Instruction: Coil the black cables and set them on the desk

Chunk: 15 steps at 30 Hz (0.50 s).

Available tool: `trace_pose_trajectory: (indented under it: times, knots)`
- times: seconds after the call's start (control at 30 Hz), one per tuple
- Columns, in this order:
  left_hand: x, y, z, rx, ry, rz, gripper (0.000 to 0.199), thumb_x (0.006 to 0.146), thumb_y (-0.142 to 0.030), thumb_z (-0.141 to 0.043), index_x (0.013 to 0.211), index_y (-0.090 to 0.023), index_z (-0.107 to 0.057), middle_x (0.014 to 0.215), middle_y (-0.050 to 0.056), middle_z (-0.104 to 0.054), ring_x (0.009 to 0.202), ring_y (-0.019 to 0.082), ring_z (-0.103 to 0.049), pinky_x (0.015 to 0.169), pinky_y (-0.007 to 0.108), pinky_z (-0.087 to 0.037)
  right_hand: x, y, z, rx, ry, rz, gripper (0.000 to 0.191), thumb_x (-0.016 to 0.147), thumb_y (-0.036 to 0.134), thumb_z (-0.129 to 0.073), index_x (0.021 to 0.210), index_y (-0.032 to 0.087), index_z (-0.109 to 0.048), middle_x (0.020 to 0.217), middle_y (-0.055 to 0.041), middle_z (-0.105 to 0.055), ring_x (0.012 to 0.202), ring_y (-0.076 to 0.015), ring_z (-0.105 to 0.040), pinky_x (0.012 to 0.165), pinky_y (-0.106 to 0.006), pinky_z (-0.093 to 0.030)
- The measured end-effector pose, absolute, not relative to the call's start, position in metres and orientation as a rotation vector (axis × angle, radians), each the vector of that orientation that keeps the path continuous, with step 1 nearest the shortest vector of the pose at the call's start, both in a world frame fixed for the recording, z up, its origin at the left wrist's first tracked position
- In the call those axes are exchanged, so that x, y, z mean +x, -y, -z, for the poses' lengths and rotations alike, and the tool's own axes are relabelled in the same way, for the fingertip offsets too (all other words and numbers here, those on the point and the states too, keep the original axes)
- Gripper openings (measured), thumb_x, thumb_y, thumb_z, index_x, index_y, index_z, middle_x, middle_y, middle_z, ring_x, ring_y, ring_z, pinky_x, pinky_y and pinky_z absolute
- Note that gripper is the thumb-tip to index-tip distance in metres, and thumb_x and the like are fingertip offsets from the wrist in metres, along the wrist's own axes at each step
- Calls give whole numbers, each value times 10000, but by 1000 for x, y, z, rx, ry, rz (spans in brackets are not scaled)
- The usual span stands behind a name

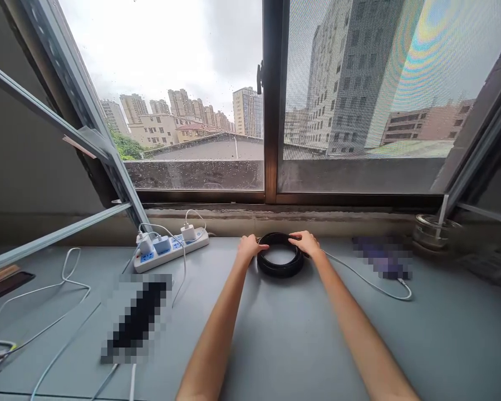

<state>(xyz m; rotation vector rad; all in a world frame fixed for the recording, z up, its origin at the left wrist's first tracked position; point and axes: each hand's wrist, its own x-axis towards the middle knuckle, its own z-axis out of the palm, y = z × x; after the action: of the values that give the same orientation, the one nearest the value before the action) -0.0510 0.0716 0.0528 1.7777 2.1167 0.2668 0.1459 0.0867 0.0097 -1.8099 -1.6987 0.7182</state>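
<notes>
A thick black ring (280,270), perhaps a coil, lies flat on the grey tabletop near the window wall. My left hand (249,247) grips its left side, thumb over the top edge and fingers round the outside. On the opposite side, my right hand (307,243) holds the upper right rim in the same way. Bare grey tabletop shows through the ring's middle. Most fingertips are hidden behind the outer edge.
Left of the ring stands a white power strip (171,252) with several chargers plugged in. A pixelated dark object (137,317) and loose white cables lie at left. To the right are a pixelated purple object (384,257) on a cable and a glass jar (431,233).
</notes>
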Motion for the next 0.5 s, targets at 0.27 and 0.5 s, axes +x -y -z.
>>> trace_pose_trajectory:
  times: [0.27, 0.5]
  knots:
    - [-53, -73, -40, 1629, -2275, -356, 685, 769, -525, -645, 1281, -109, -461, 1416, 171, -366, 1355, 310, -301, 1120, 445, -305, 152, -95, 17, -1655, 1553, -712, 318, 869, 372, -623, 1076, 131, -642, 1076, -81, -646, 1034, -200, -603, 936, -436, -472]
    - [-54, -68, -22, 1638, -2171, -530, 497, 840, -523, -553, 1200, -180, -556, 1314, 99, -502, 1292, 252, -399, 1115, 452, -325, 146, -91, 29, -1662, 1381, -680, 341, 862, 424, -619, 1040, 135, -650, 1030, -76, -658, 983, -193, -617, 909, -419, -481]
